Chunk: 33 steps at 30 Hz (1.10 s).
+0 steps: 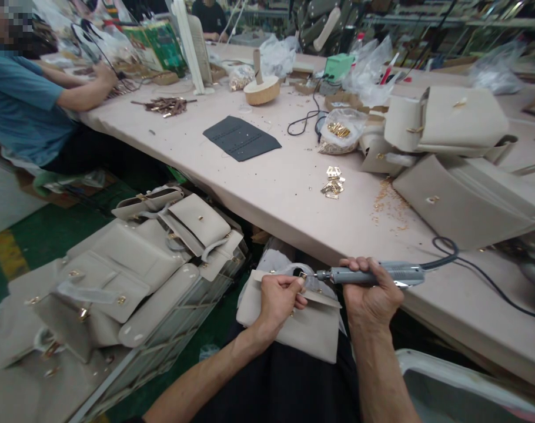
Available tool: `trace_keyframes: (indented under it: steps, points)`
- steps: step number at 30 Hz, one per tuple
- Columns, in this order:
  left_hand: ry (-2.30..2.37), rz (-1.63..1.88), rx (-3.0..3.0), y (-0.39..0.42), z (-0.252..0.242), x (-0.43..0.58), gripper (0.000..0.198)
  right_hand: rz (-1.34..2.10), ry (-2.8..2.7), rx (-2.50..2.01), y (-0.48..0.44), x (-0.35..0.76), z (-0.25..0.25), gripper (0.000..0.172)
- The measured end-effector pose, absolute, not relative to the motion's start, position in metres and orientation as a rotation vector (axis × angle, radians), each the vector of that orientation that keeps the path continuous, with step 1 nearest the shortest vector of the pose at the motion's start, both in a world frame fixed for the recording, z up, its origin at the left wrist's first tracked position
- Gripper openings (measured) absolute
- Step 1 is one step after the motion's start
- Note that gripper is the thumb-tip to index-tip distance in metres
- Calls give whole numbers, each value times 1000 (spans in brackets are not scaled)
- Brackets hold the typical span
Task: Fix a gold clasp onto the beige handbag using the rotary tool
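Note:
A beige handbag (314, 338) lies on my lap below the table edge. My left hand (277, 301) is closed on it, thumb and fingers pinched near its upper edge beside a small fitting. My right hand (370, 296) is wrapped around a grey electric screwdriver (402, 274), held level and pointing left. The bit reaches the spot at my left fingertips; whether it sits in a screw is too small to tell. A cable leads off the tool's rear end to the right.
More beige bags (135, 264) are heaped in a crate on the left, and others (465, 117) stand on the table (267, 194) at right. Gold plates (333, 183), scattered screws (388, 205), a bag of brass parts (340, 132) and a black sheet (241, 138) lie there. A co-worker (24, 106) sits at left.

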<state>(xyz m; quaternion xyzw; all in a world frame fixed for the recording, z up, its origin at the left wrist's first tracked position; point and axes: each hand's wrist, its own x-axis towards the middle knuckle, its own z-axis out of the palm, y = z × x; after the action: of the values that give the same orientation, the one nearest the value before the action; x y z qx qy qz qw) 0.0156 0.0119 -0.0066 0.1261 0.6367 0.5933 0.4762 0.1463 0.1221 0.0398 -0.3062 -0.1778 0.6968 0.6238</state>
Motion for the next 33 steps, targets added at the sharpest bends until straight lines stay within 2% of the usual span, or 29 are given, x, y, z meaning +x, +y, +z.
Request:
trace_keyframes:
  steps: [33]
  points:
    - [1575,1420,296,12,9,18,30,1535,-506,-730,111,140,48,27]
